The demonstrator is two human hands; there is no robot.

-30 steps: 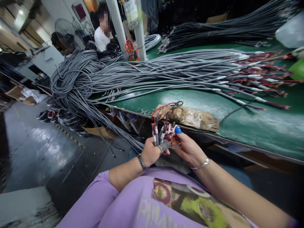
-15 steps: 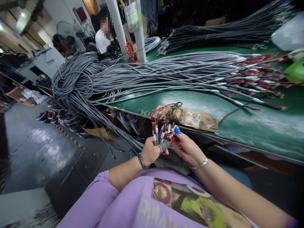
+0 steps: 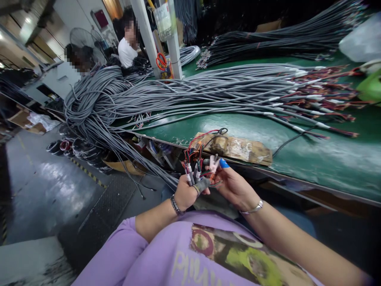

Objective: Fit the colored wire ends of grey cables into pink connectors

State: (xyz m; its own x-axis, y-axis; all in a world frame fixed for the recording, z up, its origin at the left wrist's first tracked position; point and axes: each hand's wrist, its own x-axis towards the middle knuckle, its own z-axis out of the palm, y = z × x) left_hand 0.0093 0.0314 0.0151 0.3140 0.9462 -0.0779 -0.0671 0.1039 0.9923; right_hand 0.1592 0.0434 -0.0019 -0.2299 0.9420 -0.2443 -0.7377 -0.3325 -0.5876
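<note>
Several grey cables point(image 3: 195, 173) stand bunched in my left hand point(image 3: 186, 194), which is closed around them just below their white-wrapped ends. Thin coloured wires point(image 3: 193, 153) fan out from the tops of these cables. A grey cover wraps my left thumb. Close beside it, my right hand point(image 3: 236, 188) has its fingers pinched together on a white-wrapped cable end point(image 3: 213, 163), with a few loose wires by the fingertips. Blue tape covers the tip of my right thumb. My fingers partly hide the cable ends between the hands.
A long bundle of grey cables point(image 3: 190, 93) lies across the green bench point(image 3: 178, 133). At the bench's near edge is a taped cardboard-like block point(image 3: 241, 149) with a dark cord. Black cables point(image 3: 268, 45) lie behind. Other people point(image 3: 127, 51) are at the far left.
My left hand and its cables have shifted slightly left, opening a wider gap from my right fingers. A second person's head has come into view at the far left.
</note>
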